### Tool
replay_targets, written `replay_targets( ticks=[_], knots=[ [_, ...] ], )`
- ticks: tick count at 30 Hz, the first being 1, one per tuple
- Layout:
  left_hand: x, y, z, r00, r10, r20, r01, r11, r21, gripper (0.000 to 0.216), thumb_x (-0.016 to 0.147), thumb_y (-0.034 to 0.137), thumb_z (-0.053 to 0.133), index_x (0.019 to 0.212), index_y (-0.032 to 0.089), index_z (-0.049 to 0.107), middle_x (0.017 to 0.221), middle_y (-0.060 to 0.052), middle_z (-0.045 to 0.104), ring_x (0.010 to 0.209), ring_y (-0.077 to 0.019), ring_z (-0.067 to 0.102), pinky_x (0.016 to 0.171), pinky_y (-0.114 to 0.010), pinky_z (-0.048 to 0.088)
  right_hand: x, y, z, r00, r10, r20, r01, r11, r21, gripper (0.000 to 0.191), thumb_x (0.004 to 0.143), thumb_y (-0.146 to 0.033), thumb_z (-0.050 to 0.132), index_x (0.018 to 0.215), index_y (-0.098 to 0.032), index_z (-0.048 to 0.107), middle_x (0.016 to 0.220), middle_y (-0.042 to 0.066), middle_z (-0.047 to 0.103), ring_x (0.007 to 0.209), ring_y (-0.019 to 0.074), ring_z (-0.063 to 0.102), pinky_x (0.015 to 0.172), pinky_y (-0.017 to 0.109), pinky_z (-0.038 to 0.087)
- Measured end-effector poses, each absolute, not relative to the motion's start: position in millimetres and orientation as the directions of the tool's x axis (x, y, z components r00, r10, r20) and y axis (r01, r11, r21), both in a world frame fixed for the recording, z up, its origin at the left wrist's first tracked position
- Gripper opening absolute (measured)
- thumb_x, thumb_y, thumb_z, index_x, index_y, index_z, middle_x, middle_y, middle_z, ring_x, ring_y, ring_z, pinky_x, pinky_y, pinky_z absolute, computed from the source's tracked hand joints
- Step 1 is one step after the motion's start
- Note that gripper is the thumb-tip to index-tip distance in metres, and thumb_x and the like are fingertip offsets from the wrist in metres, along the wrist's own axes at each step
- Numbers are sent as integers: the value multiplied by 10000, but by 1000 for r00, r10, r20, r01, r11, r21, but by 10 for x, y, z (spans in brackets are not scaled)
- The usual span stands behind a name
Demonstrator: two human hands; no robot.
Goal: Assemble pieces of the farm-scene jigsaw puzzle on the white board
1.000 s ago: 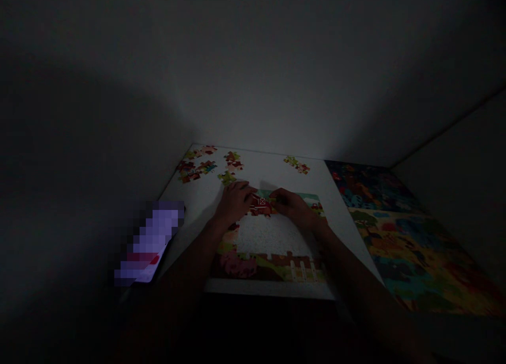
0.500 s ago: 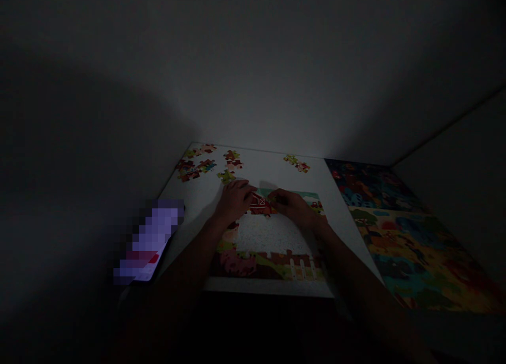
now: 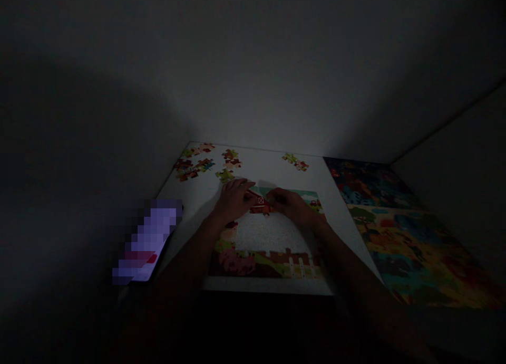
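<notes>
A partly joined jigsaw puzzle [image 3: 272, 271] lies on the white table, its border framing a bare middle. My left hand [image 3: 236, 198] rests on the puzzle's top left, fingers stretched and apart, beside the red barn section [image 3: 260, 206]. Across the barn, my right hand [image 3: 288, 201] is closed, its fingertips pinched down at the barn's right side on what looks like a puzzle piece. The fingers and the dim light hide most of that piece.
Loose puzzle pieces [image 3: 193, 166] lie in clusters at the table's far left, with another small group [image 3: 295, 162] at the back. A lit phone [image 3: 152, 242] is at the left edge. Two finished-looking picture sheets, one dark [image 3: 367, 182] and one savanna scene [image 3: 415, 253], are on the right.
My right fingertips have shifted slightly left and down against the barn section, and more of the barn now shows between the hands. My left hand stays nearly in place.
</notes>
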State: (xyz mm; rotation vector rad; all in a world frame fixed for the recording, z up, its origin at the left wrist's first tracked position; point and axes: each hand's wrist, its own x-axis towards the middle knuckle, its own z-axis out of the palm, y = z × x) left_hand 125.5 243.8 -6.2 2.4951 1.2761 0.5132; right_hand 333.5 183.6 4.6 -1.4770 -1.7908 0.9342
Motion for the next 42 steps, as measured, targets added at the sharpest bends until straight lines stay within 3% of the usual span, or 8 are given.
replay_targets(
  ticks=[6, 42],
  knots=[
    [1243, 2449, -92, 567, 802, 189, 707, -591, 388, 473, 857, 425, 644, 1303, 280, 577, 1379, -67, 537, 1312, -273, 442, 1104, -458, 319, 3324, 1842, 71, -147, 989, 34, 623, 119, -773, 176, 831, -291, 600, 940, -162, 652, 826, 33, 633, 693, 140, 549, 636, 270, 437],
    [1237, 2446, -80, 582, 802, 135, 718, -584, 379, 417, 858, 392, 644, 1263, 299, 616, 1411, -65, 506, 1340, -271, 401, 1127, -454, 275, 3315, 1849, 83, -320, 945, 72, 777, 305, -550, 166, 852, -143, 604, 983, -158, 704, 967, 77, 611, 886, 171, 597, 844, 300, 478]
  ],
)
